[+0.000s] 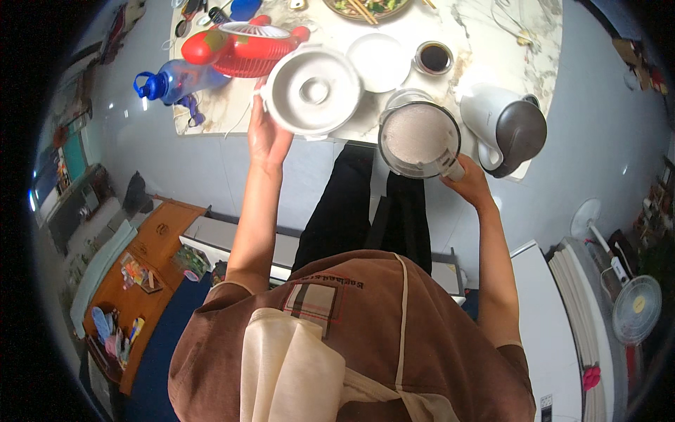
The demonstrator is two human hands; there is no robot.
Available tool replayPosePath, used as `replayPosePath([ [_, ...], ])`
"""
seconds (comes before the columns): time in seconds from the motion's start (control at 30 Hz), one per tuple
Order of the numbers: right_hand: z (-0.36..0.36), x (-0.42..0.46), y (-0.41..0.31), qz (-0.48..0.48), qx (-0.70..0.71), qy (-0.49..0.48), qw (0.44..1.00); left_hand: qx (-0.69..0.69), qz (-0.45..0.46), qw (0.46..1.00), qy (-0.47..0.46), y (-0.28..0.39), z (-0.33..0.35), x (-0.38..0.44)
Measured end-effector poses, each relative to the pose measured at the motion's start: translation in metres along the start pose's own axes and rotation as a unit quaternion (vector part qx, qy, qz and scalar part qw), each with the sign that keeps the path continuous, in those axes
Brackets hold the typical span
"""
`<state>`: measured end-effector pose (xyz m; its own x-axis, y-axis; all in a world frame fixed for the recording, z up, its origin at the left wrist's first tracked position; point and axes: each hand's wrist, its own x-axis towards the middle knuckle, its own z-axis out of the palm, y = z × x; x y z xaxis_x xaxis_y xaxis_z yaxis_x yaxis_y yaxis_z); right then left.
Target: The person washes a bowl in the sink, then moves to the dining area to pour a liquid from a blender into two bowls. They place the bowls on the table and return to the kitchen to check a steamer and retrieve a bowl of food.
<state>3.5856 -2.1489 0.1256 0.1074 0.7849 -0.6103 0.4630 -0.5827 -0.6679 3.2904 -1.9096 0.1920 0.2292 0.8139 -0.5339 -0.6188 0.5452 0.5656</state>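
Note:
My left hand grips the left rim of a round white lid-like part with a ring at its centre, over the front edge of the table. My right hand is closed round the handle of a clear jug that holds a pale, frothy content. Behind and between them lies a white plate. A glass cup of dark liquid stands behind the jug. To the right of the jug is a white electric kettle with a dark lid.
Left on the marble-patterned table are a red plastic basket and a blue water bottle lying on its side. A dish of food with chopsticks stands at the back. A white cable lies back right.

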Motion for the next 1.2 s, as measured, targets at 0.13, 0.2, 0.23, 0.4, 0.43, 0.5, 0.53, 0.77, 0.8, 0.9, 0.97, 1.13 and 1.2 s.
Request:
replayPosePath([
  [0.13, -0.004, 0.0, -0.013, 0.038, 0.008, -0.021, 0.999, -0.077, -0.019, 0.993, 0.093, 0.018, -0.091, -0.019],
  [0.2, -0.002, -0.002, -0.017, 0.034, 0.013, -0.015, 0.999, -0.106, -0.032, 0.976, 0.188, 0.024, -0.116, -0.027],
  [0.23, -0.002, -0.001, -0.019, 0.031, 0.015, -0.013, 0.999, -0.117, -0.02, 0.97, 0.21, 0.025, -0.131, -0.028],
  [0.4, 0.021, -0.009, -0.007, 0.048, 0.032, 0.023, 0.998, -0.157, 0.02, 0.955, 0.25, 0.017, -0.207, -0.012],
  [0.43, 0.03, -0.01, -0.007, 0.06, 0.046, 0.026, 0.997, -0.155, 0.028, 0.956, 0.247, 0.02, -0.225, -0.003],
  [0.5, 0.046, -0.015, -0.012, 0.065, 0.078, 0.045, 0.994, -0.162, 0.056, 0.944, 0.283, 0.02, -0.238, 0.014],
  [0.53, 0.05, -0.016, -0.015, 0.069, 0.092, 0.058, 0.992, -0.159, 0.066, 0.938, 0.302, 0.017, -0.237, 0.024],
  [0.77, 0.069, -0.016, -0.057, 0.108, 0.195, 0.11, 0.969, -0.155, 0.084, 0.929, 0.325, 0.006, -0.279, 0.066],
  [0.8, 0.071, -0.016, -0.068, 0.138, 0.246, 0.112, 0.953, -0.157, 0.079, 0.93, 0.324, 0.005, -0.287, 0.072],
  [0.9, 0.077, -0.015, -0.071, 0.119, 0.22, 0.135, 0.959, -0.147, 0.062, 0.927, 0.338, -0.002, -0.298, 0.087],
  [0.97, 0.079, -0.013, -0.078, 0.123, 0.222, 0.139, 0.957, -0.123, 0.048, 0.921, 0.366, -0.002, -0.276, 0.094],
  [1.13, 0.081, -0.013, -0.081, 0.121, 0.23, 0.141, 0.955, -0.051, -0.048, 0.901, 0.428, -0.012, -0.334, 0.103],
  [1.2, 0.078, -0.012, -0.087, 0.108, 0.212, 0.151, 0.959, 0.038, -0.061, 0.879, 0.472, -0.015, -0.359, 0.088],
])
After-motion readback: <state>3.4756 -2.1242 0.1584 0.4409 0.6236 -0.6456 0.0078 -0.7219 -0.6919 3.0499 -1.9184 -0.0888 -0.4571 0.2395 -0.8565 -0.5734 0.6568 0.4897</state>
